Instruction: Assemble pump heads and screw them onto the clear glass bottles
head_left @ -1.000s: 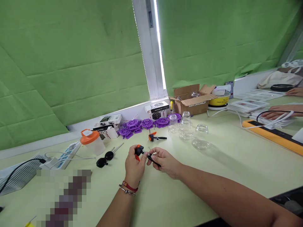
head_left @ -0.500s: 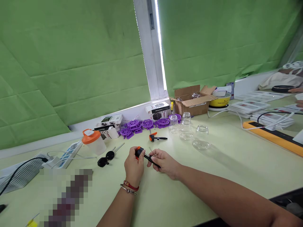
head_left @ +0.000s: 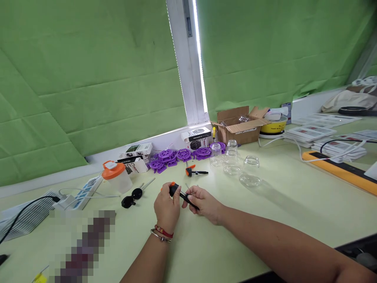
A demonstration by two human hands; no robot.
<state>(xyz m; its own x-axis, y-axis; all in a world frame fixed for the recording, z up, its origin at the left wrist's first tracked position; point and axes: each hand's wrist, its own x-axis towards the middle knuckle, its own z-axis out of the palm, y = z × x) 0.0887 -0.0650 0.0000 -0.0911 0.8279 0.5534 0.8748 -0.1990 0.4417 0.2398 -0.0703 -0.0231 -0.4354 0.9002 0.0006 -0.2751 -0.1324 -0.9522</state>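
Observation:
My left hand [head_left: 167, 208] is closed around the rounded black-and-orange head of a black-and-orange tool with a metal rod [head_left: 173, 190]. The fingers of my right hand [head_left: 203, 202] pinch its black handle, which slants down to the right. Parts of the tool are hidden behind my fingers. Just beyond my hands lies a similar small tool [head_left: 194, 172] with orange parts and a black handle. To the left of my left hand are two black round-headed pieces [head_left: 137, 193] with thin metal stems.
Clear glass jars [head_left: 250, 171] stand right of centre. Purple plastic wheel-shaped parts [head_left: 166, 155] lie before white printed boxes [head_left: 196, 138]. An orange-lidded shaker bottle [head_left: 116, 175] and power strip [head_left: 88, 192] are left. Behind stand a cardboard box [head_left: 241, 131] and yellow bowl [head_left: 273, 126]; an orange-and-black bar [head_left: 338, 173] lies right.
Another person's hand at the far right edge has gone out of view. My left hand has turned slightly on the tool's head; my right hand has stayed almost still.

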